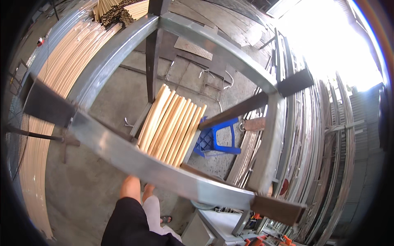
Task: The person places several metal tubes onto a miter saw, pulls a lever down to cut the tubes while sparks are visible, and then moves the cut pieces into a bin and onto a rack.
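A grey metal frame of square tubing (213, 35) fills the middle of the view, its near bar (164, 170) close to me. Dark brown tube ends stick out at its corners. Inside and below it, several pale wooden rods (172, 123) lie side by side in a row. A small skin-coloured patch (269, 190), perhaps part of my right hand, shows behind the right-hand tube; its fingers are hidden. My left hand is not to be seen. Bare skin (130, 187) at the end of black clothing shows under the near bar; I cannot tell which limb.
A blue plastic stool (216, 138) stands right of the rods. Long pale rods (65, 61) lie along the left side, with bundled tubes (119, 12) at their far end. Long metal bars (303, 143) line the right. Orange-handled tools (258, 240) lie near a grey cabinet at bottom right.
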Motion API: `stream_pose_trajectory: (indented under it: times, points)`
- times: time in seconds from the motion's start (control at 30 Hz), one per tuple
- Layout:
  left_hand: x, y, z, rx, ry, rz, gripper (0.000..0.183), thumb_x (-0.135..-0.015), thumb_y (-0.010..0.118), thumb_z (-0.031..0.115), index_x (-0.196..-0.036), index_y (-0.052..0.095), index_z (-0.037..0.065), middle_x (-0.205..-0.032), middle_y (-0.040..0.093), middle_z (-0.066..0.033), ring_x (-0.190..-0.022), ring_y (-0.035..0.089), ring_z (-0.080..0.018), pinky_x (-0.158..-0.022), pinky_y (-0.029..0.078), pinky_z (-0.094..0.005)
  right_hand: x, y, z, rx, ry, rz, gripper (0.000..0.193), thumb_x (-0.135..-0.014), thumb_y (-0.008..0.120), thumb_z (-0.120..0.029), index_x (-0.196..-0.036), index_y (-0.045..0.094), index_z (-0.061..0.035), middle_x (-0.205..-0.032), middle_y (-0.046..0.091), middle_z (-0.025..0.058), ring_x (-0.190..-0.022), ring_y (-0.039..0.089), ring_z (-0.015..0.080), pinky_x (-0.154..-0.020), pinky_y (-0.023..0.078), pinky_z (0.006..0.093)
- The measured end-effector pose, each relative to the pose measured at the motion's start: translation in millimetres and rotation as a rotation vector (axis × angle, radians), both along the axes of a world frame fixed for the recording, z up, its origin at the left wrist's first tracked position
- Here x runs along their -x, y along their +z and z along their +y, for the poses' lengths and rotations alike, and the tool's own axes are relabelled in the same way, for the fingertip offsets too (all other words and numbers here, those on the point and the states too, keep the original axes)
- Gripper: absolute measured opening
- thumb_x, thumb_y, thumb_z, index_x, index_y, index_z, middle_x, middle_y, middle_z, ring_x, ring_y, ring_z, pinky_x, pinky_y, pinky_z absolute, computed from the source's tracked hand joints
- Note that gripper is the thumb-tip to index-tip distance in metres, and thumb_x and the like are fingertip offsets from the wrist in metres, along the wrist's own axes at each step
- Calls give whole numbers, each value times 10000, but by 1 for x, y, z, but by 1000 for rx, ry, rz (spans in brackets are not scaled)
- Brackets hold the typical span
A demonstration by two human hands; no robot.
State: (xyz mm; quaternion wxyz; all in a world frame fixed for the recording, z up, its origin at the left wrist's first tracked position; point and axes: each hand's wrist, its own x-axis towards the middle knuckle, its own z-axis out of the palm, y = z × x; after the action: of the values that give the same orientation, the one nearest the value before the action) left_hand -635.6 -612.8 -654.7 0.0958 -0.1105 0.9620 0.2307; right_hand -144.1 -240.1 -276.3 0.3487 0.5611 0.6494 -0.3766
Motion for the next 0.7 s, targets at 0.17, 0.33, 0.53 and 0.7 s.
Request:
stream_pose_trajectory:
  times: [0.17, 0.33, 0.53, 0.7]
  points:
    - [54, 53, 46, -5, 103, -260, 783, -715, 852, 302, -1368, 469, 104, -1300, 588, -212, -1235, 600, -375, -934, 571, -502, 7, -10, -9, -29, 192, 67, 246, -931, 690, -265, -883, 742, -30, -735, 716, 82, -660, 671, 221, -634, 543, 420]
    - [56, 75, 22, 131, 265, -290, 841, -728, 876, 296, -1427, 448, 108, -1344, 553, -178, -1213, 594, -387, -932, 558, -531, 75, -1, 13, -25, 233, -27, 283, -944, 662, -303, -940, 759, -36, -771, 735, 129, -664, 685, 236, -629, 540, 415]
    - [52, 92, 6, 208, 259, -143, 622, -915, 752, 318, -1453, 484, 159, -1390, 552, -136, -1219, 589, -369, -927, 532, -538, 74, 9, -10, -68, 163, -18, 291, -946, 640, -298, -944, 759, -32, -777, 737, 143, -658, 685, 251, -629, 538, 410]
    - [53, 89, 2, 158, 170, -240, 636, -922, 743, 333, -1463, 466, 146, -1429, 530, -169, -1210, 599, -376, -953, 523, -548, 21, -27, -6, -90, 336, 59, 279, -943, 631, -264, -914, 747, -11, -759, 730, 141, -614, 652, 245, -596, 520, 421]
